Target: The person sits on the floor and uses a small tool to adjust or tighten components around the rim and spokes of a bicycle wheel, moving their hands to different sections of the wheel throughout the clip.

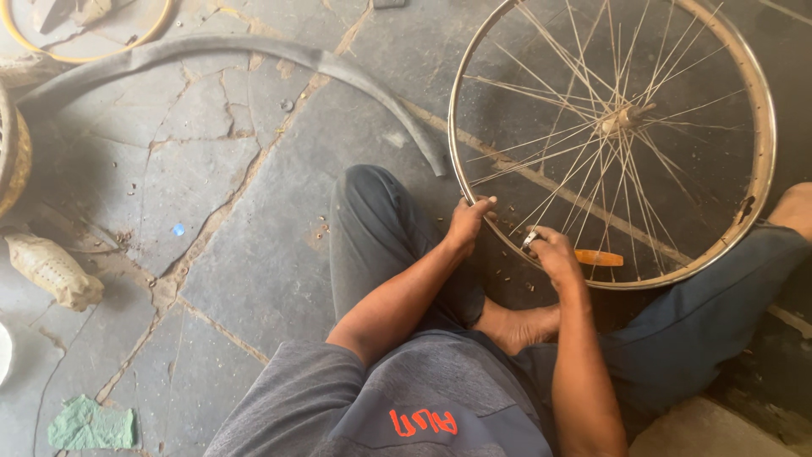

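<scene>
Fingers (484, 203) of left hand (468, 225) clenched on wheel rim (765, 127), near edge. Right hand (554, 254) grasps small metal tool (530, 239) at a spoke. Orange-handled screwdriver (599, 258) on stone floor (211, 169), inside rim.

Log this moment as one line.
left hand grips wheel rim | right hand holds orange-handled tool at spokes | person seated on floor

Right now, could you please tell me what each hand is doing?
Left hand: closed on the wheel rim.
Right hand: closed on a small metal tool, beside an orange-handled tool.
</scene>
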